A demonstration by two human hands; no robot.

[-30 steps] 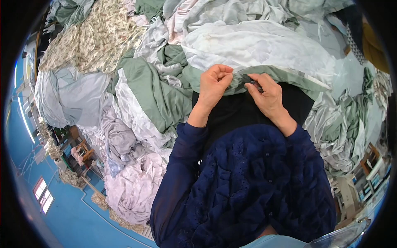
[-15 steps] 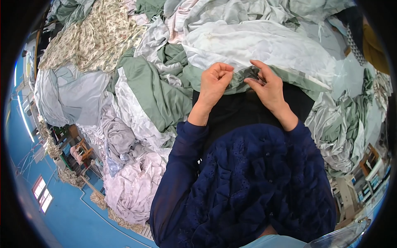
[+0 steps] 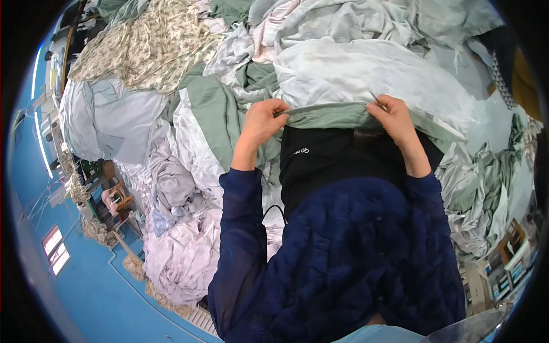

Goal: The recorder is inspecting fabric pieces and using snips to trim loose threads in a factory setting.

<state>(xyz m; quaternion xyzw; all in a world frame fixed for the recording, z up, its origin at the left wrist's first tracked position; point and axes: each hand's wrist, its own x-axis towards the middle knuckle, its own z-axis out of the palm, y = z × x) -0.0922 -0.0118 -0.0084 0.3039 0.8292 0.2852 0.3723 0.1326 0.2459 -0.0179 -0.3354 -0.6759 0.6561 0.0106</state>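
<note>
A green fabric edge (image 3: 329, 116) is stretched between my two hands across my lap. My left hand (image 3: 262, 123) pinches its left end between thumb and fingers. Farther right, my right hand (image 3: 396, 119) pinches the same edge. From the right fingertips a thin dark tip (image 3: 374, 98) sticks up; the rest of that tool is hidden in the hand. The green edge borders a large white cloth (image 3: 366, 66) spread beyond my hands. Black cloth (image 3: 320, 157) covers my lap below the edge.
Heaped fabric surrounds me: a floral cloth (image 3: 143, 48) at the far left, a green and white pile (image 3: 209, 114) left of my hands, pale pink cloth (image 3: 186, 260) at the lower left, and another green and white heap (image 3: 477, 188) at the right. A wooden chair (image 3: 117, 199) stands at the left.
My hands have moved apart, the left one leftward and the right one rightward. The green edge between them is now drawn straight. The dark tool in my right hand shows less.
</note>
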